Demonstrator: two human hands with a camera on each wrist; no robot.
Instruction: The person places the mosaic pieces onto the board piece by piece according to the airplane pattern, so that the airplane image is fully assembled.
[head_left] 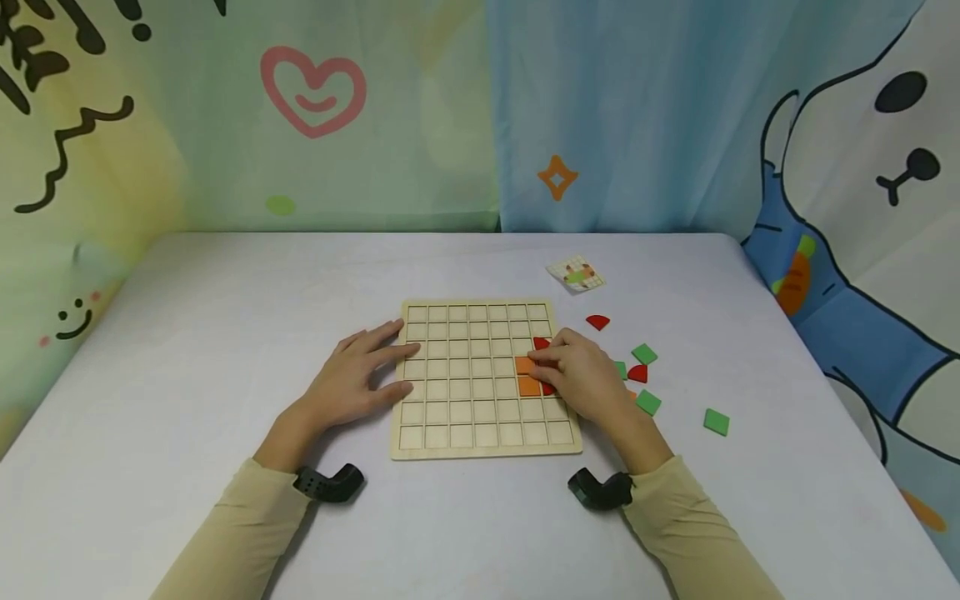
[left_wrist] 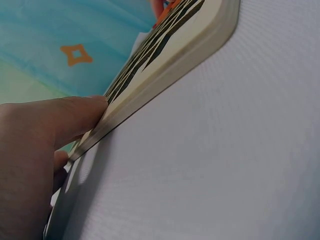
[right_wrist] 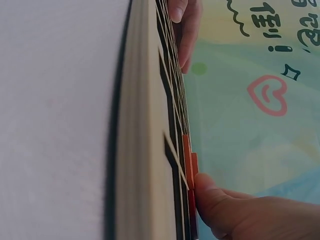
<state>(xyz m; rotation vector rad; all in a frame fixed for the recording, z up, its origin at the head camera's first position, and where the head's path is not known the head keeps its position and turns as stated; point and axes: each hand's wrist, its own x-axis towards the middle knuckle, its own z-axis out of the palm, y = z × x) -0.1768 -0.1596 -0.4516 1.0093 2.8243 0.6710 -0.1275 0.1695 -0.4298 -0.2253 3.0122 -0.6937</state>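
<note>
A wooden grid board (head_left: pixel 442 412) lies on the table. My left hand (head_left: pixel 348 379) rests at its left edge, fingers spread, with fingertips and thumb touching the frame. On the board's right side sit two orange square tiles, a lower tile (head_left: pixel 528 387) and an upper tile (head_left: pixel 523 365). My right hand (head_left: pixel 588 375) pinches the upper orange tile with thumb and index finger; in the right wrist view the thumb (right_wrist: pixel 212 197) is against the tile's edge (right_wrist: pixel 195 162). Red quarter-round tiles (head_left: pixel 541 342) show partly beside the right fingers; the hand hides the rest.
Right of the board lie loose green square tiles (head_left: pixel 716 422), red quarter-round tiles (head_left: pixel 597 322) and a partly hidden orange piece. A small pattern card (head_left: pixel 576 274) lies behind the board's right corner. Printed curtains (head_left: pixel 420 117) hang behind the white table (head_left: pixel 247 333).
</note>
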